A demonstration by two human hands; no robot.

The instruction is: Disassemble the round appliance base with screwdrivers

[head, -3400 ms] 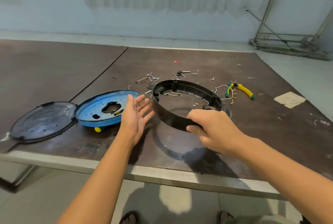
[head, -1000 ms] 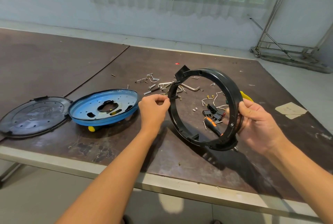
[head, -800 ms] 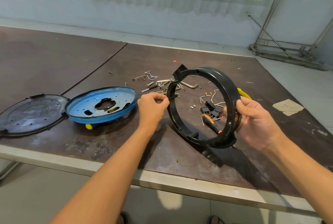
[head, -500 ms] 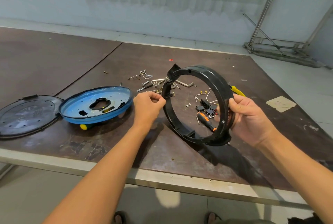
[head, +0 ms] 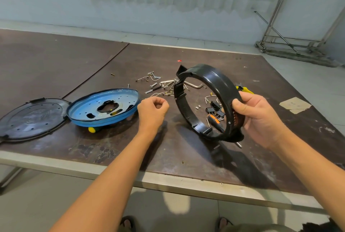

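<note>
Right hand (head: 261, 119) wraps its grip round the seemingly light, stiff black housing ring (head: 216, 80) at its rim; left hand (head: 152, 109) curls closed, apparently empty.

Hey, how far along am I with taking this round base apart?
Done: the black cover and blue plate lie detached on the table, loose screws scattered behind them. In hand: your right hand grips the black ring, tilted up on edge; your left hand is off it, fingers curled. Left: possibly the ring's remaining fittings; the orange screwdriver lies on the table.
</note>
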